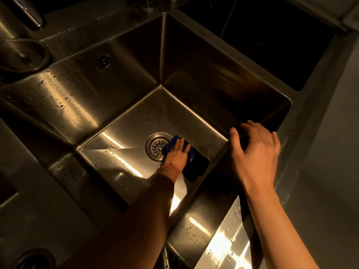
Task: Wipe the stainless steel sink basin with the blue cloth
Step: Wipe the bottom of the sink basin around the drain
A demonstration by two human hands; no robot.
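The left hand (177, 152) presses flat on the blue cloth (194, 162) on the floor of the stainless steel sink basin (124, 144), fingers straight and pointing toward twelve o'clock. The cloth's long axis runs from ten o'clock to four o'clock, its upper end overlapping the drain strainer (156, 146). The right hand (256, 152), fingers loosely spread and holding nothing, rests at the basin's rim at three o'clock, well apart from the cloth. Unwiped floor with droplets seems to lie toward eight o'clock, so the left hand is plainly the nearer.
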